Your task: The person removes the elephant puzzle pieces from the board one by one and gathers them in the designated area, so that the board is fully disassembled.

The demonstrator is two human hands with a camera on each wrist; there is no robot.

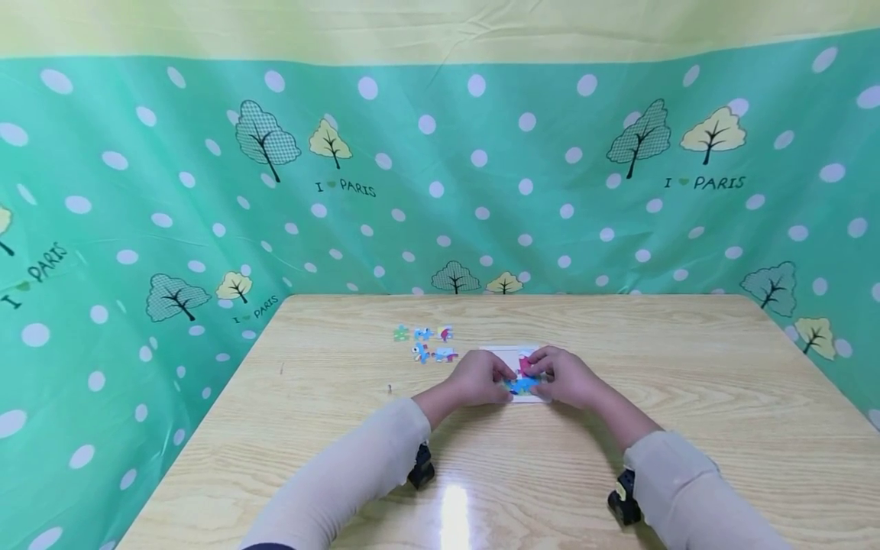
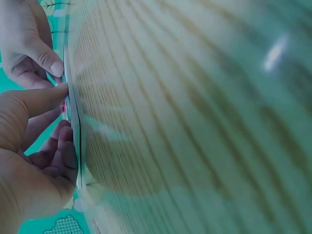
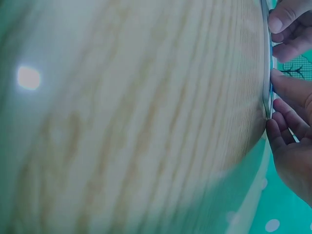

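Both hands meet over a white puzzle board [image 1: 496, 350] lying on the table. Between their fingertips sit blue puzzle pieces [image 1: 520, 385], with a pinkish-red piece [image 1: 525, 363] just behind them. My left hand [image 1: 480, 378] holds the left side of the blue pieces between thumb and index finger, its other fingers bent at the board's edge. From the right, my right hand [image 1: 565, 377] grips at the opposite side, index finger by the red piece and thumb lower down. In both wrist views the board is edge-on, so the pieces are mostly hidden there.
Several loose puzzle pieces lie in two rows left of the board, among them a green piece [image 1: 401, 333] and a blue one [image 1: 420, 352]. A tiny dark object [image 1: 389, 389] is nearer the front. Behind the wooden table [image 1: 330, 428] hangs a green dotted curtain [image 1: 412, 191].
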